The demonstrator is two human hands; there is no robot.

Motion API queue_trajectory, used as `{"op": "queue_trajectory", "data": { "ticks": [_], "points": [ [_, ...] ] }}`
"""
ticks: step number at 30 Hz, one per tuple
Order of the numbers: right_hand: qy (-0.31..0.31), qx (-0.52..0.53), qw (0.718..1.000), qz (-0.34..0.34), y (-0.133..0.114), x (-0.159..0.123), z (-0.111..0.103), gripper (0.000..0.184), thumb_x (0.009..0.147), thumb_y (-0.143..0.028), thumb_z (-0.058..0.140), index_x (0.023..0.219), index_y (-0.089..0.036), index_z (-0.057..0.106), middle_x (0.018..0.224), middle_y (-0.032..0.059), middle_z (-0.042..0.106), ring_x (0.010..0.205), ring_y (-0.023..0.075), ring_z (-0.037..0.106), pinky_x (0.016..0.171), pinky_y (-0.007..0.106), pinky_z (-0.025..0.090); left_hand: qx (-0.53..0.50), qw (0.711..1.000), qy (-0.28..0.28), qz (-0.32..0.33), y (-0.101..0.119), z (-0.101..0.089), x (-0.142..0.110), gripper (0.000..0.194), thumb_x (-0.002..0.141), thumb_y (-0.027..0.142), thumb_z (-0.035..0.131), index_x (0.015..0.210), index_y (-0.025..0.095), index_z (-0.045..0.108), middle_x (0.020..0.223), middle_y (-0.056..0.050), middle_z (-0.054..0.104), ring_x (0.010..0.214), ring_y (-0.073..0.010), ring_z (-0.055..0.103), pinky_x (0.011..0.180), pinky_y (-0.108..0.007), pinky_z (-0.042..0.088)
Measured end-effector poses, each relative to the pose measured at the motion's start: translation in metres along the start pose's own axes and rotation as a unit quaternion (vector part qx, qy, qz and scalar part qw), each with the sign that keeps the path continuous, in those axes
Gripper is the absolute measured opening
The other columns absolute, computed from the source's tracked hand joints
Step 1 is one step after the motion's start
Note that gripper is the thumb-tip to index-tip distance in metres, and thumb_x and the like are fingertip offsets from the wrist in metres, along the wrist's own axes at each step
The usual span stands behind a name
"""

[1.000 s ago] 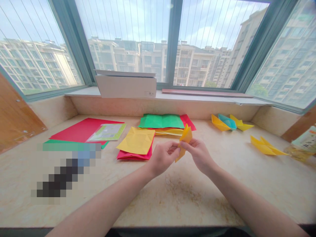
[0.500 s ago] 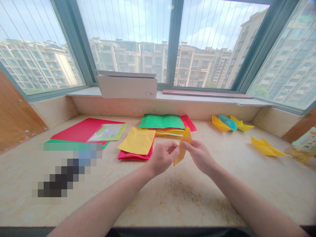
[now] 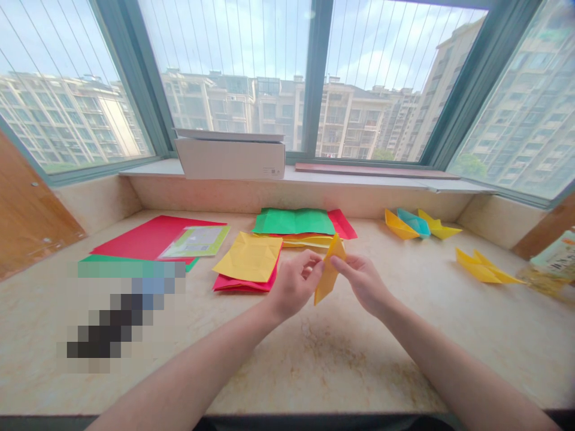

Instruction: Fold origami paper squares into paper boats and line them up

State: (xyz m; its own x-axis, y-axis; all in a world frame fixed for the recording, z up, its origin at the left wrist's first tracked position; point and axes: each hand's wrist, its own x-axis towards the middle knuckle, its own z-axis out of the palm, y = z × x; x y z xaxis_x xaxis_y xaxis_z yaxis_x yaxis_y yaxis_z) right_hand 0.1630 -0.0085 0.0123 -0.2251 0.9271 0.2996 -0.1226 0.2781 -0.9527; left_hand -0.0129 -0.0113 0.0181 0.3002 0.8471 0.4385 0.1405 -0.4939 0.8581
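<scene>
- The left hand (image 3: pixel 294 284) and right hand (image 3: pixel 363 282) are pinching a folded yellow paper (image 3: pixel 329 272) between their fingertips, and it stands tilted above the counter.
- Just beyond the left hand, a creased yellow sheet (image 3: pixel 249 256) lies on a folded red paper (image 3: pixel 242 283).
- Behind the held paper, a green sheet (image 3: pixel 294 221) lies over a red sheet (image 3: pixel 344 223) and yellow papers (image 3: pixel 309 242).
- Further left are a large red sheet (image 3: pixel 135 238) and a printed packet (image 3: pixel 195 241).
- Well right, three paper boats (image 3: pixel 413 222) sit side by side, near a yellow paper boat (image 3: pixel 483 266).
- On the marble counter (image 3: pixel 359 365), a pixelated patch (image 3: pixel 121 311) hides something.
- A white box (image 3: pixel 230 158) stands on the window sill (image 3: pixel 359 176).
</scene>
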Motion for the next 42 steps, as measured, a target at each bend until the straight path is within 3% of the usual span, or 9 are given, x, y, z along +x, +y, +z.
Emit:
{"op": "queue_trajectory", "data": {
  "ticks": [7, 12, 15, 20, 26, 30, 34, 38, 42],
  "points": [
    [0.045, 0.020, 0.999, -0.018, -0.003, 0.000, -0.003, 0.018, 0.084, -0.041, 0.072, 0.091, -0.025, 0.080, 0.092, 0.0043, 0.078, 0.087, 0.0235, 0.070, 0.085, 0.036, 0.051, 0.046, 0.999, -0.004, 0.027, 0.002, -0.001, -0.001, 0.021, 0.095, 0.032, 0.053, 0.090, 0.016, 0.065, 0.080, -0.003, 0.068, 0.075, -0.0160, 0.067, 0.066, -0.024, 0.053],
    [0.075, 0.015, 0.997, -0.025, 0.000, 0.000, -0.001, 0.015, 0.082, -0.039, 0.074, 0.090, -0.026, 0.081, 0.091, 0.0029, 0.079, 0.089, 0.0228, 0.069, 0.087, 0.035, 0.050, 0.032, 0.999, 0.021, -0.002, 0.005, 0.001, -0.001, 0.021, 0.092, 0.034, 0.057, 0.093, 0.015, 0.065, 0.080, -0.005, 0.072, 0.072, -0.0169, 0.069, 0.062, -0.024, 0.054],
    [0.093, 0.007, 0.995, -0.024, 0.002, 0.001, 0.000, 0.018, 0.081, -0.040, 0.075, 0.090, -0.025, 0.081, 0.087, 0.0030, 0.078, 0.085, 0.0221, 0.069, 0.083, 0.034, 0.050, 0.036, 0.999, -0.008, -0.030, 0.002, 0.002, -0.001, 0.027, 0.088, 0.039, 0.062, 0.101, 0.015, 0.066, 0.085, -0.008, 0.073, 0.072, -0.0189, 0.070, 0.062, -0.026, 0.054],
    [0.110, 0.003, 0.994, -0.027, 0.002, 0.003, -0.002, 0.024, 0.081, -0.045, 0.073, 0.084, -0.022, 0.079, 0.080, 0.0036, 0.077, 0.073, 0.0188, 0.066, 0.072, 0.031, 0.050, 0.024, 0.996, -0.071, -0.053, -0.007, 0.002, 0.001, 0.025, 0.092, 0.035, 0.055, 0.094, 0.015, 0.069, 0.082, -0.007, 0.073, 0.071, -0.0199, 0.071, 0.063, -0.028, 0.054],
    [0.156, 0.015, 0.986, -0.051, 0.000, 0.005, -0.002, 0.024, 0.075, -0.045, 0.079, 0.078, -0.022, 0.077, 0.071, 0.0023, 0.073, 0.064, 0.0159, 0.060, 0.065, 0.029, 0.048, 0.008, 0.997, -0.065, -0.048, -0.005, 0.003, 0.000, 0.026, 0.093, 0.036, 0.053, 0.095, 0.015, 0.068, 0.079, -0.006, 0.070, 0.071, -0.0192, 0.070, 0.065, -0.029, 0.054],
    [0.140, 0.036, 0.988, -0.052, -0.001, 0.005, -0.005, 0.023, 0.076, -0.046, 0.079, 0.080, -0.023, 0.077, 0.075, 0.0021, 0.073, 0.071, 0.0172, 0.062, 0.071, 0.031, 0.049, -0.066, 0.992, -0.089, -0.057, 0.003, 0.004, -0.002, 0.036, 0.094, 0.047, 0.051, 0.096, 0.014, 0.066, 0.079, -0.007, 0.069, 0.070, -0.0197, 0.070, 0.063, -0.029, 0.055],
    [0.119, 0.030, 0.992, -0.027, 0.000, 0.005, -0.007, 0.025, 0.080, -0.047, 0.075, 0.085, -0.022, 0.076, 0.078, 0.0022, 0.072, 0.068, 0.0165, 0.060, 0.065, 0.031, 0.047, -0.213, 0.956, -0.158, -0.125, 0.008, 0.004, -0.001, 0.047, 0.096, 0.056, 0.041, 0.118, 0.016, 0.054, 0.095, -0.011, 0.070, 0.068, -0.0213, 0.072, 0.057, -0.031, 0.055],
    [0.097, 0.019, 0.995, -0.017, 0.000, 0.005, -0.004, 0.028, 0.082, -0.045, 0.073, 0.094, -0.020, 0.074, 0.084, 0.0034, 0.072, 0.072, 0.0173, 0.061, 0.062, 0.029, 0.046, -0.254, 0.940, -0.157, -0.164, 0.009, 0.004, -0.001, 0.049, 0.093, 0.053, 0.052, 0.127, 0.019, 0.044, 0.103, -0.012, 0.069, 0.068, -0.0210, 0.073, 0.061, -0.033, 0.057],
    [0.105, -0.019, 0.994, -0.031, 0.000, 0.007, -0.002, 0.040, 0.082, -0.046, 0.072, 0.113, -0.020, 0.067, 0.092, 0.0055, 0.072, 0.082, 0.0196, 0.064, 0.071, 0.032, 0.050, -0.233, 0.949, -0.136, -0.162, 0.006, 0.004, 0.001, 0.054, 0.089, 0.052, 0.061, 0.130, 0.021, 0.043, 0.100, -0.009, 0.067, 0.068, -0.0197, 0.072, 0.062, -0.034, 0.058]
  ]
}}
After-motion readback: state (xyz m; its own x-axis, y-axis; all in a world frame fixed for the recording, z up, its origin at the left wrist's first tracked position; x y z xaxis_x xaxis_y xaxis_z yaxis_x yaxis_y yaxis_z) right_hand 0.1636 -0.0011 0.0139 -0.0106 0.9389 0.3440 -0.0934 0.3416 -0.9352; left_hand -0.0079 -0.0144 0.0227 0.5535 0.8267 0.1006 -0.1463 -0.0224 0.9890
